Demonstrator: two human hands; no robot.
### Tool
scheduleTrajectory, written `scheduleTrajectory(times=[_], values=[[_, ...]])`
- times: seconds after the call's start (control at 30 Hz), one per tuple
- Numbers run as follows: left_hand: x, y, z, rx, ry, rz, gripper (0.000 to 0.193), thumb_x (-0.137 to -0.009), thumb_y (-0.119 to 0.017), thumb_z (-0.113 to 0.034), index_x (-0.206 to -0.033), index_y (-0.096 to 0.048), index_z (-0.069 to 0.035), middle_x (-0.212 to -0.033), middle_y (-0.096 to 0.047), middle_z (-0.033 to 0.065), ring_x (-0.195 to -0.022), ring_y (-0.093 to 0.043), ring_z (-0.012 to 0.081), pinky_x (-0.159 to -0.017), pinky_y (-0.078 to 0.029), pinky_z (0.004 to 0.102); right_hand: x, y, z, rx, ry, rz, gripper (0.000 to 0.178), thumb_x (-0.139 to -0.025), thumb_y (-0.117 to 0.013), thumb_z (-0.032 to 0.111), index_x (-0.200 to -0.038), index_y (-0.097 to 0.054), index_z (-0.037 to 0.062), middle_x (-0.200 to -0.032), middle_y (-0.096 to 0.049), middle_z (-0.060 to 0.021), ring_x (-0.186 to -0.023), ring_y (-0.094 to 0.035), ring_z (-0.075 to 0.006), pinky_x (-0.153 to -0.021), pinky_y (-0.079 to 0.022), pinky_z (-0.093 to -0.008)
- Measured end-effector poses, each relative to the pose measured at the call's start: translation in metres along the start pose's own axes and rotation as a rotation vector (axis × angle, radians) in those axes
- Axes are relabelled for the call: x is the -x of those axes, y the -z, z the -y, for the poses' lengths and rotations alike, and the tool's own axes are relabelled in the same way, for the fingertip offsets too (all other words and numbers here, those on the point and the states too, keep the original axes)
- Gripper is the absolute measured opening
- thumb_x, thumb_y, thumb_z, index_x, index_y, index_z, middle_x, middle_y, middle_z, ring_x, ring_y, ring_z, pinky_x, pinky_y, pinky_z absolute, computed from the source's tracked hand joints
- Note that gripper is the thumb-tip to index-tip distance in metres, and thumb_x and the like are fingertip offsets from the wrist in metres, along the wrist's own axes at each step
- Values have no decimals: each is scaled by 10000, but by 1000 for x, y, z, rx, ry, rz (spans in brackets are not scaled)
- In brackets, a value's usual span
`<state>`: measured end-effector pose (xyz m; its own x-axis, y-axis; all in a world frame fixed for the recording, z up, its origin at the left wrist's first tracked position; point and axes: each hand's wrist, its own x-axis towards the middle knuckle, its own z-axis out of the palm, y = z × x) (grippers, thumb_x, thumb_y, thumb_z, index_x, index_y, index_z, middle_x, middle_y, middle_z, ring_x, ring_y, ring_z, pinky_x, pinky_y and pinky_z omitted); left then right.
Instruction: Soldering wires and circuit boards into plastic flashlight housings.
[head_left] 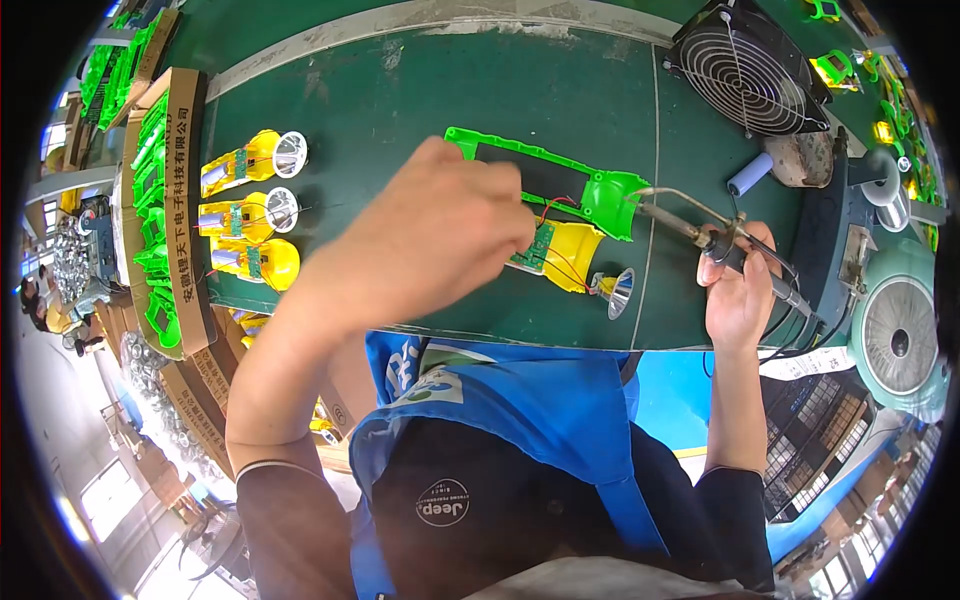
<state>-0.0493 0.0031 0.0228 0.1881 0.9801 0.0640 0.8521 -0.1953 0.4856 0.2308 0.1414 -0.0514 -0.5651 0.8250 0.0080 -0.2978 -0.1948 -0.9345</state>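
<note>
1. Dark green covers the work surface point(370, 90), with a pale, worn strip along its far edge and a cardboard box point(185, 215) at its left end; bright green plastic frames point(152, 200) are stacked in that box.
2. Near the middle of the surface lies one green frame point(612, 200), its long side running away to the upper left behind the person's fingers.
3. Just below that frame, a yellow housing point(573, 252) carries a green circuit board point(537, 247) with thin red and dark wires; a silvery reflector point(620, 293) sits at its lower right.
4. The left hand point(440, 225) is over the left part of these pieces, its fingers curled in and slightly blurred; whether it pinches anything cannot be told.
5. The right hand point(738, 285) grips a soldering iron point(725, 252) by the handle, its tip pointing left to the right end of the green frame; contact is unclear.
6. Three more yellow housings point(280, 262) lie in a column beside the box, the upper two with round reflectors point(282, 210).
7. Toward the right stand a black fan point(745, 75) with a wire guard and, below it, a purple cylinder point(750, 174) lying on the surface.
</note>
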Motion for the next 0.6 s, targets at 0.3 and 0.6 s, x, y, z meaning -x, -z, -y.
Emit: scheduleTrajectory(times=[0.3,0.6], values=[[-12,12,45,-264,55,-112,272,-660,-730,-103,-872,-560,-97,-1009,-557,47,-979,-515,250,-881,-354,380,-4,5,-8,-27,119,-29,348,-946,-509,329,-1042,-484,-5,-738,-565,-105,-659,-532,-173,-564,-405,-286],[53,-10,31,-305,11,-289,504,-633,-670,7,-1105,-519,-83,-1076,-587,93,-1008,-567,287,-911,-413,423,-9,-1,-6,-32,165,-50,344,-946,-490,327,-1047,-491,-1,-719,-529,-81,-655,-493,-154,-593,-379,-263]])
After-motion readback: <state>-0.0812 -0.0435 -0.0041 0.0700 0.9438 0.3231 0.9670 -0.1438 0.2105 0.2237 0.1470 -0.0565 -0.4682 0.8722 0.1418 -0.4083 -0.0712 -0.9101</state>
